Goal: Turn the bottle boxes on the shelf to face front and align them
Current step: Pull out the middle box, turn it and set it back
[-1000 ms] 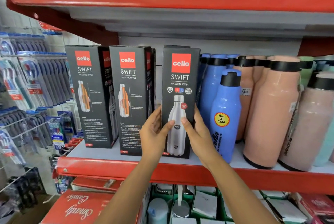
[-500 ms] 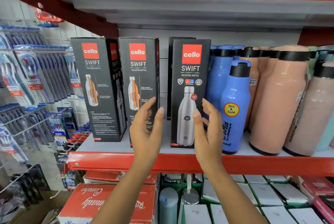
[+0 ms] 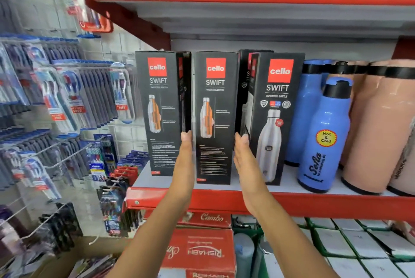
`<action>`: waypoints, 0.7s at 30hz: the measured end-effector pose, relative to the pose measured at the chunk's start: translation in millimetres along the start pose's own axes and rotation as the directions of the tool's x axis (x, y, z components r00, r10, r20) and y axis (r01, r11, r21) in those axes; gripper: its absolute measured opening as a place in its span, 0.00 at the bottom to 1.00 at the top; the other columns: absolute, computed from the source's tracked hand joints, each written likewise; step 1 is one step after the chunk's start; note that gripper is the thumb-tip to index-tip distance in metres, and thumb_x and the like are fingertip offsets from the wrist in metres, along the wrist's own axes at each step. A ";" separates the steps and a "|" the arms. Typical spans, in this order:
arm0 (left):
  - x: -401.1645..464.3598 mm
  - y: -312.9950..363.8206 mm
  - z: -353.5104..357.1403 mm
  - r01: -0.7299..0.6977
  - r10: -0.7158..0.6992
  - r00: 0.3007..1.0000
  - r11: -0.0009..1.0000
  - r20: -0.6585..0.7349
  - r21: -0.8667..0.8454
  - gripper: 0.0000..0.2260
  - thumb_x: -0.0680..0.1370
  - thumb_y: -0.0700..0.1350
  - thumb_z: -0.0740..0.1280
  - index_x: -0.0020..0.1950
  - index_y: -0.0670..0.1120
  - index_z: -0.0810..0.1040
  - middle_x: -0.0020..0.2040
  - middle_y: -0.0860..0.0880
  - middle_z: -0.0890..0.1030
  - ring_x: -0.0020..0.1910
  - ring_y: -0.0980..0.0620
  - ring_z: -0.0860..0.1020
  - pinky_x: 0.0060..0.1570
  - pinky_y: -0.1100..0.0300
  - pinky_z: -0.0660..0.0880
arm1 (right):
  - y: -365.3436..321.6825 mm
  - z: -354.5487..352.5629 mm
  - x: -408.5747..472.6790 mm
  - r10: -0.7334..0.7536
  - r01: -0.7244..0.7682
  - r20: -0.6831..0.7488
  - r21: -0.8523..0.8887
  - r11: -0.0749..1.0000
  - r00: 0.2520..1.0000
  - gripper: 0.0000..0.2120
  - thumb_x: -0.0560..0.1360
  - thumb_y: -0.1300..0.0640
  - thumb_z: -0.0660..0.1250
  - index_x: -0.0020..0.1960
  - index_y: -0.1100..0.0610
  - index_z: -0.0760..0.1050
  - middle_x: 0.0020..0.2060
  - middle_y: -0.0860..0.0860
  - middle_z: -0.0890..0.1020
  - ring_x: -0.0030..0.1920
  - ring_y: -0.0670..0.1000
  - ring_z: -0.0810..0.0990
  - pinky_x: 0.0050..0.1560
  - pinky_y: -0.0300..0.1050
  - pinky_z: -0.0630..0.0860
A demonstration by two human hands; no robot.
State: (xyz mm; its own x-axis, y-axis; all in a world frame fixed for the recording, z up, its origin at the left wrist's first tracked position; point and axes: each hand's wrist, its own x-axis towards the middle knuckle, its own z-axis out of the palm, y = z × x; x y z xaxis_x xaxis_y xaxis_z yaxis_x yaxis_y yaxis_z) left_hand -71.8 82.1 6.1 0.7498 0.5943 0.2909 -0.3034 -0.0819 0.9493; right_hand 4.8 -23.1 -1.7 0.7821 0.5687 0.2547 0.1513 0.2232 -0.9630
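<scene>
Middle box (image 3: 214, 118) stands upright on the shelf (image 3: 292, 201), long axis vertical, a printed cello SWIFT panel facing out, right between the hands. Left hand (image 3: 185, 161) flat, fingers straight up, edge-on at the box's left side, in the gap to the left box (image 3: 162, 112). Right hand (image 3: 243, 161) also flat and extended, at the box's right side against the right box (image 3: 272, 118). Hands apart, fingers unclosed, flanking the box; can't tell firm contact. Right box shows the bottle front. Blue bottle (image 3: 323, 136) further right of right hand.
</scene>
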 end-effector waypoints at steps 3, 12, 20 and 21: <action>-7.1 8.0 -2.0 0.030 -0.029 0.997 0.999 0.076 -0.015 0.15 0.77 0.66 0.44 0.57 0.71 0.66 0.50 0.76 0.71 0.55 0.73 0.70 0.61 0.65 0.59 | 4.2 7.9 2.8 0.030 -0.031 -0.029 -0.040 0.999 0.999 0.51 0.62 0.20 0.52 0.80 0.43 0.54 0.79 0.41 0.58 0.79 0.43 0.56 0.79 0.52 0.51; -7.0 0.4 -22.9 -0.285 0.285 0.958 0.958 0.005 0.036 0.12 0.80 0.53 0.61 0.61 0.58 0.79 0.67 0.56 0.76 0.68 0.58 0.73 0.67 0.56 0.70 | -3.9 17.5 -13.3 -0.174 0.169 -0.112 -0.054 0.984 0.978 0.36 0.74 0.30 0.58 0.78 0.46 0.62 0.75 0.40 0.69 0.75 0.38 0.64 0.77 0.47 0.60; -3.3 26.6 -35.4 -0.329 0.329 0.944 0.944 -0.015 0.009 0.18 0.71 0.47 0.75 0.59 0.57 0.77 0.67 0.54 0.73 0.65 0.65 0.72 0.69 0.52 0.69 | -28.1 24.4 -27.8 -0.319 0.320 -0.141 -0.016 0.947 0.937 0.24 0.76 0.45 0.67 0.71 0.42 0.70 0.67 0.39 0.78 0.68 0.40 0.75 0.70 0.47 0.70; -3.1 27.1 -36.3 -0.289 0.290 0.957 0.957 0.015 -0.021 0.24 0.68 0.50 0.76 0.62 0.59 0.75 0.67 0.55 0.75 0.64 0.62 0.74 0.68 0.50 0.71 | -30.9 25.4 -28.0 -0.333 0.334 -0.128 -0.017 0.942 0.934 0.24 0.76 0.45 0.67 0.72 0.44 0.70 0.67 0.41 0.79 0.68 0.42 0.75 0.70 0.49 0.70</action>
State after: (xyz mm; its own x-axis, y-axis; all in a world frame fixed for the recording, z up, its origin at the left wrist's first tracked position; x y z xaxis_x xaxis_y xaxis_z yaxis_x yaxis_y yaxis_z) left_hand -103.7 107.1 26.5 0.6384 0.5331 0.5552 -0.5197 -0.2334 0.8218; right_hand -37.1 -25.7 23.1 0.7575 0.3554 0.5477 0.4140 0.3872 -0.8238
